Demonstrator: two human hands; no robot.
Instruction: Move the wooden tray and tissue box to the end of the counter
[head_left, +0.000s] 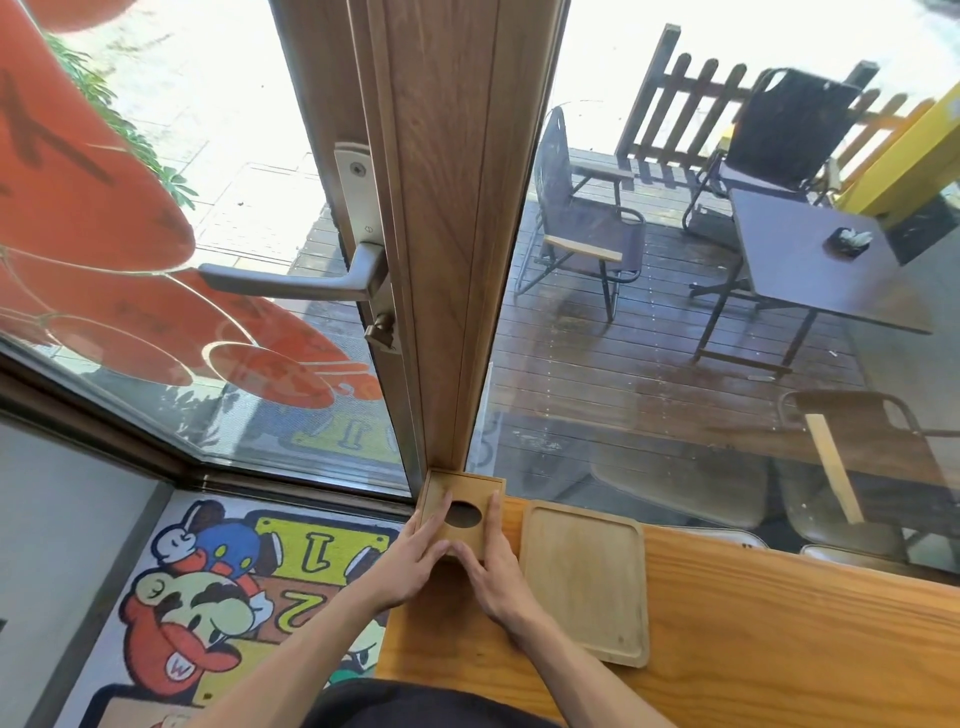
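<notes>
Counter (779, 634) is being bounded by glazing (649, 395) beyond the hands. Tissue box (470, 491), contents unseen, is being pressed between straight-fingered left hand (415, 558) and right hand (493, 569); wooden tray (584, 577) is being noted just right of them.

The box (470, 491) sits tight in the counter's (779, 623) far left corner, the door post (452, 260) hard behind it. The glass (675, 389) runs along the whole far edge, so nothing passes that way. The tray (584, 577) lies flat just right of the box, only a narrow strip between them. The left hand (415, 556) and right hand (493, 566) cover the box's near side, fingers straight. Past the left edge it drops open to the mat (208, 597). Right of the tray and along the near edge, the counter lies bare.
</notes>
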